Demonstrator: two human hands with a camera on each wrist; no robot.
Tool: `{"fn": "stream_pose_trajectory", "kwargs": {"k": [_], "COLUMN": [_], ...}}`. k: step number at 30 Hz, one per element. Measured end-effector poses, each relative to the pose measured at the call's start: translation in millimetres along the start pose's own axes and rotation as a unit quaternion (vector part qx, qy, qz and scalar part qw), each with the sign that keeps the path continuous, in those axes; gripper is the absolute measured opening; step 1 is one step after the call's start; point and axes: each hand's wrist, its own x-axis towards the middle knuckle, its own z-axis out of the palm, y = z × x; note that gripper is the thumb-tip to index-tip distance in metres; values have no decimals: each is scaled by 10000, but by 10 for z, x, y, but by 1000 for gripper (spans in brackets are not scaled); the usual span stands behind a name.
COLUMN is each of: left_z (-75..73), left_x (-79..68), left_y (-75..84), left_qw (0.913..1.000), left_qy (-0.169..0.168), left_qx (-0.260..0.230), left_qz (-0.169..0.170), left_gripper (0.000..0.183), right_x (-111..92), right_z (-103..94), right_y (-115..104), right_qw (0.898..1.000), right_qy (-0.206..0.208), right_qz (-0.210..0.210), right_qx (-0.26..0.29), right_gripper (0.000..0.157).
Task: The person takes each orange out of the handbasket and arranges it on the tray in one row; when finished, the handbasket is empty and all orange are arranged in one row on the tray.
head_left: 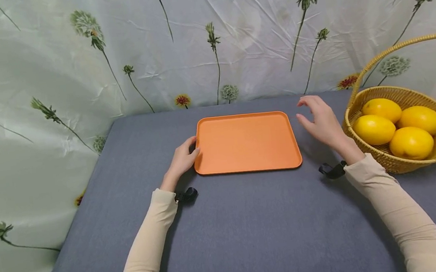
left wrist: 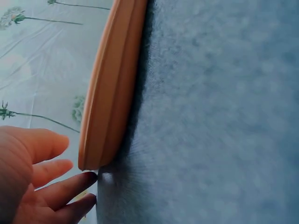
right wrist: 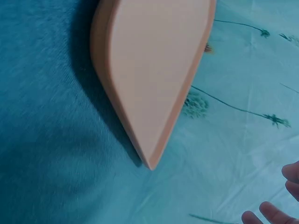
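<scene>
An orange rectangular tray (head_left: 247,144) with a low raised rim lies flat on the blue-grey cloth. My left hand (head_left: 182,158) is at the tray's left end, its thumb and fingers spread and loosely bent. In the left wrist view, a narrow gap shows between the thumb (left wrist: 51,143) and the tray's side (left wrist: 110,93), and the lower fingertips are close to the tray's bottom edge. To the right of the tray, my right hand (head_left: 322,123) hovers above the cloth with thumb and fingers apart, holding nothing. Only its fingertips (right wrist: 273,212) show in the right wrist view.
A yellow woven basket (head_left: 400,165) with a tall arched handle stands at the right, close to my right forearm. Several yellow lemon-like fruits (head_left: 412,143) lie in it. A pale curtain (head_left: 179,69) printed with flowers hangs behind the table (head_left: 252,230) and along its left side.
</scene>
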Motion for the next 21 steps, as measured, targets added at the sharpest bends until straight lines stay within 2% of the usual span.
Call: {"fn": "stream_pose_trajectory", "kwargs": {"k": [7, 15, 21], "left_z": [15, 25, 19], "left_x": [-75, -148, -186], "left_y": [-90, -195, -216], "left_qw": [9996, 9983, 9978], "left_qy": [-164, -224, -253], "left_qx": [204, 142, 82], "left_qz": [147, 511, 608], "left_gripper": [53, 53, 53], "right_x": [-171, -398, -527], "right_z": [-173, -410, -586], "right_y": [35, 145, 252], "right_qw": [9990, 9998, 9992], "right_qy": [424, 8, 134], "right_qz": [-112, 212, 325], "right_qx": [-119, -60, 172], "right_gripper": [21, 31, 31]}}
